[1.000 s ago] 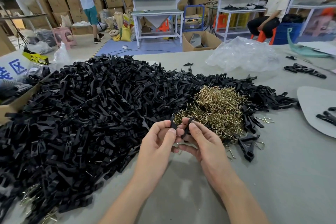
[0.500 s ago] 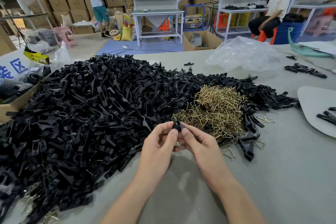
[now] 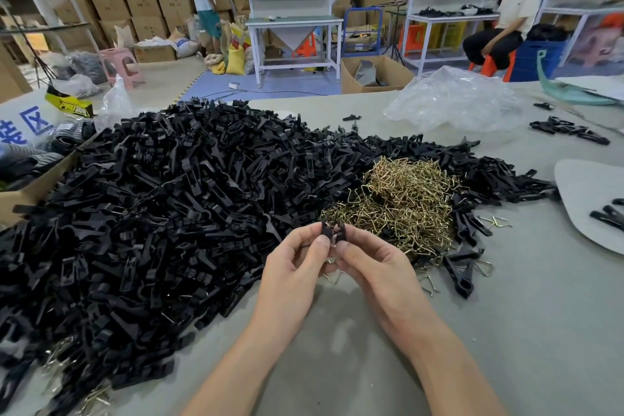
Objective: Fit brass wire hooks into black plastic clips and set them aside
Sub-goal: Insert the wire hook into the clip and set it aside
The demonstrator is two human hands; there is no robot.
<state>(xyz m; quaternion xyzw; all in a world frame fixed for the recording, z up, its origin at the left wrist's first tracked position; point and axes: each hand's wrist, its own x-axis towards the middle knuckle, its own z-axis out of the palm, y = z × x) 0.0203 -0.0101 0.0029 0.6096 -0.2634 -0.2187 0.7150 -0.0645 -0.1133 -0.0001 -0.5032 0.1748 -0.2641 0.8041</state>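
Observation:
My left hand and my right hand meet above the grey table, just in front of the brass wire hooks pile. Between thumbs and fingertips they pinch a small black plastic clip, each hand on one half. A bit of brass wire shows below the fingers. A huge heap of black clips covers the table's left and middle. One assembled clip lies right of my right hand, with loose hooks around it.
A crumpled clear plastic bag lies at the back right. A grey board with black clips sits at the right edge, a cardboard box at the left. Bare grey table spreads at the front right. Two people are behind the table.
Both hands have drawn slightly closer together on the clip, which now stands more upright between the fingertips. The standing person in the background walked right.

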